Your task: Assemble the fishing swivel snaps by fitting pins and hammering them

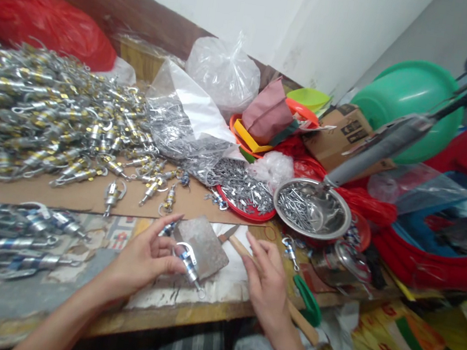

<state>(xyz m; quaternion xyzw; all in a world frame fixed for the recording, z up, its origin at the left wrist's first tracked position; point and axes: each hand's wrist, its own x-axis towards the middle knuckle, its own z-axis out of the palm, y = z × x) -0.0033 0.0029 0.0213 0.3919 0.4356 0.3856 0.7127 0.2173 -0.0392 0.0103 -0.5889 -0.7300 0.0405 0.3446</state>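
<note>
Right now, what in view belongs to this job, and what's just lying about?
Likely the job:
metal fitting in the left hand
wooden-handled tool in the right hand
metal plate between them

Probably lying about:
green basin
red bag at left
cardboard box

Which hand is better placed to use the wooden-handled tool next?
Likely the right hand: it grips the tool, while the left hand holds a fitting by the metal block.
</note>
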